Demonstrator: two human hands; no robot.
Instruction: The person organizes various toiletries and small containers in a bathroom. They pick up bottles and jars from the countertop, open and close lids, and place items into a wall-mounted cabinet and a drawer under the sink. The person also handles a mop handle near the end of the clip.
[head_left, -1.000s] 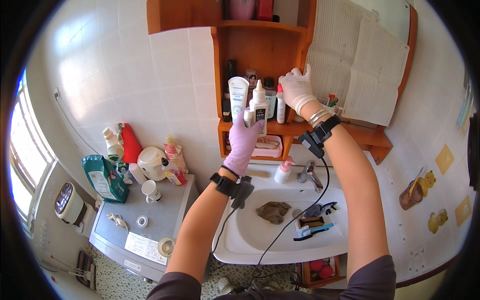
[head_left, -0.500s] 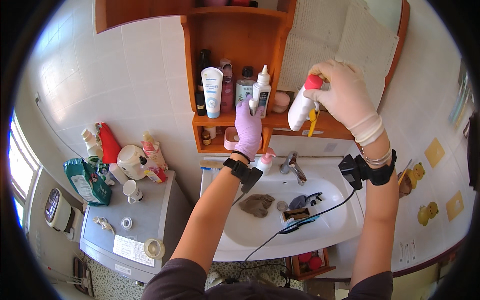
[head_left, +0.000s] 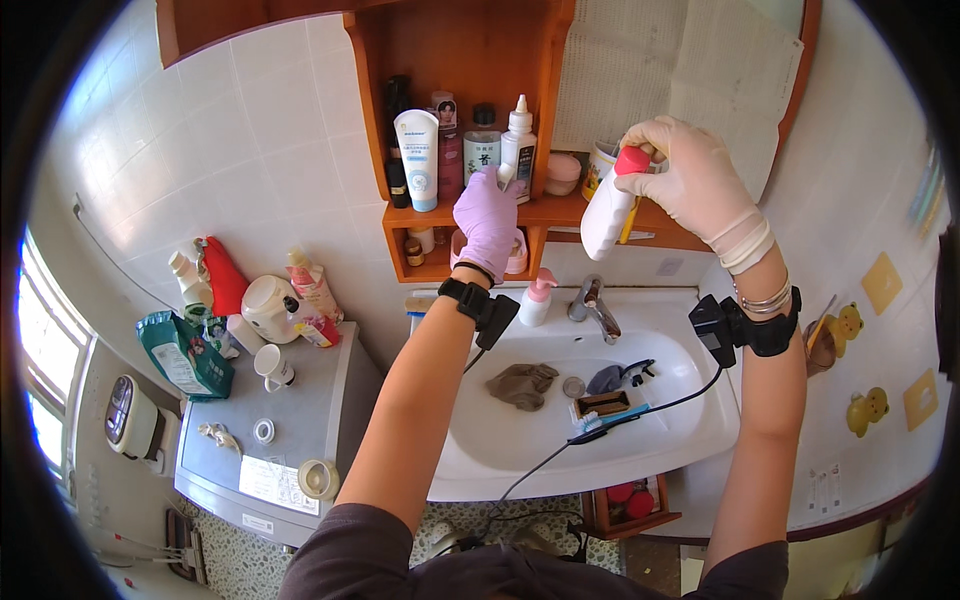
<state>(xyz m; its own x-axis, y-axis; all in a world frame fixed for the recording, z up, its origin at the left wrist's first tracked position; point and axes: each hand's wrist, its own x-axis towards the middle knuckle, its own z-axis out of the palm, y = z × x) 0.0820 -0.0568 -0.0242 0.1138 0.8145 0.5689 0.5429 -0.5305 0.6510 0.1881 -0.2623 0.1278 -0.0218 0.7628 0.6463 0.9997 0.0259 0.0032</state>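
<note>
My left hand (head_left: 487, 220), in a purple glove, is closed at the front of the wooden shelf. A small white object (head_left: 507, 174) sticks up from its fingertips; the rest is hidden. Just behind it stand a white bottle with a pointed nozzle (head_left: 518, 150) and a clear dark-capped bottle (head_left: 481, 145). A white and blue squeeze tube (head_left: 418, 160) stands on its cap to their left. My right hand (head_left: 685, 180), in a whitish glove, grips a white bottle with a red cap (head_left: 605, 222) by the cap. That bottle hangs tilted in front of the shelf's right part.
Below is a white sink (head_left: 470, 460) holding a brown cloth (head_left: 522, 385), brushes and a small box. A pink pump bottle (head_left: 537, 298) stands beside the faucet (head_left: 594, 305). At left, a grey appliance top (head_left: 215, 455) carries a mug (head_left: 273, 367), a green bag and several bottles.
The view has shifted slightly. My left fingers have drawn closer together around the small white object. The red-capped bottle stays in my right hand, and a cup now shows behind it.
</note>
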